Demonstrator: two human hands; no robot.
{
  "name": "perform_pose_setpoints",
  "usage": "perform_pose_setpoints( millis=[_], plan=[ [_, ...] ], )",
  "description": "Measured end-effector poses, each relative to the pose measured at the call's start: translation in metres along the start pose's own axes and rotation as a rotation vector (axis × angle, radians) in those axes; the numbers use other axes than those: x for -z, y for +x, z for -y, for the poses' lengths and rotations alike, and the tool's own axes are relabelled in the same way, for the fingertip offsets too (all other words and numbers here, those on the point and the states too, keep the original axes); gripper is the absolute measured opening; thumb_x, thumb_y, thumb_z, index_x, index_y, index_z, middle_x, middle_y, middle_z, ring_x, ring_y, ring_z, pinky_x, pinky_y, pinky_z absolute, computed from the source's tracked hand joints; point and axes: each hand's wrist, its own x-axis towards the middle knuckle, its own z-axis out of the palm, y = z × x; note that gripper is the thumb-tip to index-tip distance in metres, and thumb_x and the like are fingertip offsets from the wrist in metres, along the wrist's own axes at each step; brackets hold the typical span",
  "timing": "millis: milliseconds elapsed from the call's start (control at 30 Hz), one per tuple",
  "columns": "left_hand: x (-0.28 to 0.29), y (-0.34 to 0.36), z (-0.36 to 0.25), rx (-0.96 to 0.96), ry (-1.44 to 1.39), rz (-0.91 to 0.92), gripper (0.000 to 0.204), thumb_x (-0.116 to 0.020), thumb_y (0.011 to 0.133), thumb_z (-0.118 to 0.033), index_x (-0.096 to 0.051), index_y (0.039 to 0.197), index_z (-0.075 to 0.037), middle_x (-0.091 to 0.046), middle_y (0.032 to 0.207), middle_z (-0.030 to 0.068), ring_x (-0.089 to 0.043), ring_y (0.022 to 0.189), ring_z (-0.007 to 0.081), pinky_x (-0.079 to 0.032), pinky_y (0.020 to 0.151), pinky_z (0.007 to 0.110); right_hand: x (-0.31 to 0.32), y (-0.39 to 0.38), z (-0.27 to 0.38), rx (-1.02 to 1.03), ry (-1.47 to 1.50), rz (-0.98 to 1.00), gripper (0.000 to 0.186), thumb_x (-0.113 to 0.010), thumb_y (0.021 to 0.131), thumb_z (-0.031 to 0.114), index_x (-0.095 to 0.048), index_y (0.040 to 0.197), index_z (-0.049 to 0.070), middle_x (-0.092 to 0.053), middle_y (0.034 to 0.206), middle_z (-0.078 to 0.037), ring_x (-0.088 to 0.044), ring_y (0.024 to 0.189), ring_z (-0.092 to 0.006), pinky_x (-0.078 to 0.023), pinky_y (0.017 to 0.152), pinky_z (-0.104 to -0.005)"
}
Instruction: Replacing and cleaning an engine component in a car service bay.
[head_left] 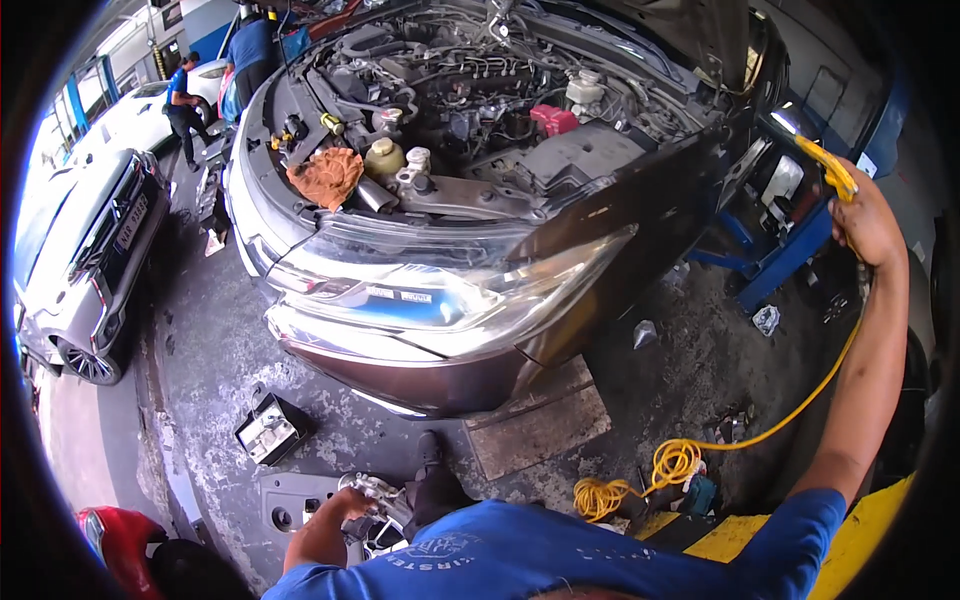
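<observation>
My right hand [860, 225], raised at the right beside the car's front fender, grips a yellow air blow gun [825, 165]; its coiled yellow hose [680, 463] hangs down to the floor. My left hand [355, 500], low near my left leg, holds a silver metal part [385, 503], partly hidden by my body. In front of me the car's headlight [450, 285] sits below an open engine bay [470, 115]. An orange rag [325, 178] and a few small tools [290, 135] lie along the bay's front left.
A wooden board [530, 430], a black bin [270, 430] and a dark plastic cover [285, 510] lie on the floor. A parked car [90, 260] stands left, a blue lift [790, 255] right. Two other people [185, 105] [250, 50] stand at the back left. A red object [120, 550] is lower left.
</observation>
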Motion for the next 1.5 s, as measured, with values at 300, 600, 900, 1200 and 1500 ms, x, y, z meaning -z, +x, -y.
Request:
perform_pose_setpoints(
  millis=[300,600,900,1200,1500],
  plan=[
    [0.037,0.009,0.098,-0.537,0.434,-0.294,0.037,-0.055,0.089,-0.023,-0.058,0.126,-0.018,-0.069,0.089,0.0091,-0.067,0.083,0.0244,-0.056,0.068,0.040,-0.169,0.225,0.136,0.343,-0.659,0.184,0.059,-0.051,0.072,-0.004,-0.055,0.130,0.003,-0.065,0.113,-0.022,-0.061,0.105,-0.0324,-0.046,0.092,-0.0336],
    [0.106,-0.007,0.097,0.058,-0.095,0.096,0.036,-0.046,0.097,-0.047,-0.060,0.126,-0.031,-0.070,0.093,0.0047,-0.066,0.077,0.0195,-0.053,0.060,0.035,-0.330,0.378,0.176,0.422,-0.794,0.398,0.054,-0.051,0.078,0.000,-0.058,0.130,0.014,-0.065,0.118,-0.019,-0.061,0.110,-0.0355,-0.049,0.091,-0.0398],
    [0.156,-0.014,0.087,0.100,-0.162,0.217,0.034,-0.047,0.097,-0.041,-0.059,0.128,-0.033,-0.070,0.093,0.0050,-0.066,0.079,0.0196,-0.052,0.061,0.035,-0.424,0.436,0.129,0.253,-0.867,0.464,0.050,-0.053,0.079,0.003,-0.058,0.129,0.012,-0.065,0.117,-0.019,-0.061,0.110,-0.0376,-0.048,0.091,-0.0422],
    [0.135,0.004,0.111,0.008,-0.186,-0.029,0.036,-0.052,0.093,-0.031,-0.059,0.128,-0.032,-0.068,0.113,0.0086,-0.066,0.100,0.0242,-0.054,0.079,0.036,-0.462,0.453,0.135,0.177,-0.869,0.530,0.054,-0.053,0.077,0.001,-0.059,0.130,0.010,-0.062,0.125,-0.017,-0.059,0.116,-0.0362,-0.048,0.095,-0.0426],
    [0.110,0.032,0.121,-0.158,-0.607,-0.255,0.018,-0.069,0.086,-0.020,-0.069,0.098,-0.007,-0.068,0.077,0.0092,-0.059,0.058,0.0187,-0.044,0.048,0.037,-0.484,0.447,0.147,0.208,-0.846,0.547,0.047,-0.051,0.081,0.005,-0.061,0.126,0.010,-0.064,0.123,-0.017,-0.061,0.114,-0.0358,-0.049,0.094,-0.0427]
  ],
)
